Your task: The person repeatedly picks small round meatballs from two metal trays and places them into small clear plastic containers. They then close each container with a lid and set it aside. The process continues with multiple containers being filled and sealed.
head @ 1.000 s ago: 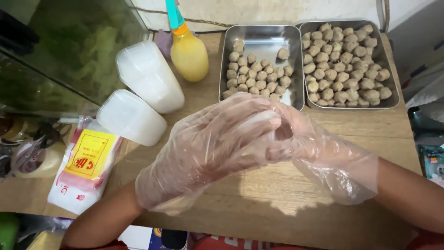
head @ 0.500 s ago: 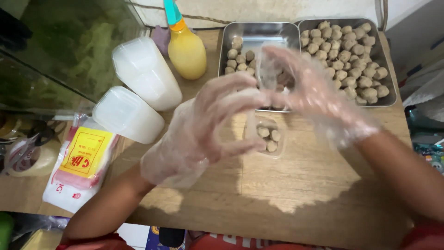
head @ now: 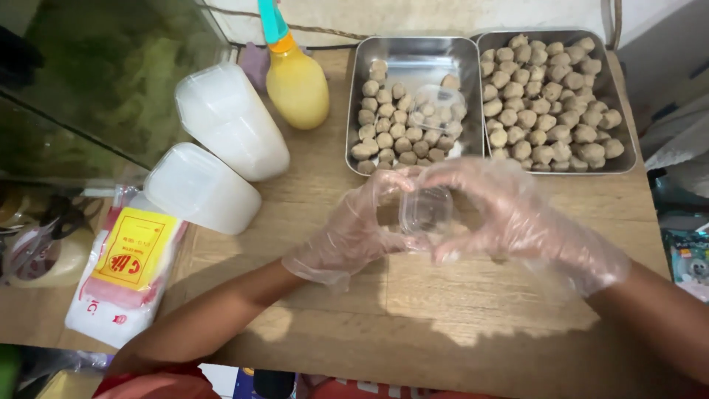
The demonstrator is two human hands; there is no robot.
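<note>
A small clear plastic cup (head: 426, 210) sits between both gloved hands, just above the wooden table (head: 458, 318) and near its middle. The left hand (head: 354, 225), in a loose transparent glove, closes on the cup from nine o'clock, fingers curled around its side and thumb arched over the rim. The right hand (head: 509, 214), gloved the same way, holds it from three o'clock, fingertips bent in against the wall of the cup. Whether the cup holds anything cannot be told through the plastic. Both forearms come up from the lower edge, the left from seven o'clock, the right from four o'clock.

At twelve o'clock of the cup, just beyond the fingers, stands a steel tray of brown balls (head: 413, 103) with another clear cup (head: 437, 103) lying on the balls; a second, fuller steel tray (head: 554, 96) touches it at one o'clock. A yellow squeeze bottle with a teal cap (head: 295, 81) stands at eleven o'clock. Two stacks of white plastic containers (head: 221, 148) lie at ten o'clock, and a red-and-yellow printed bag (head: 125, 273) lies at the table's left edge. Bare wood lies open toward six o'clock.
</note>
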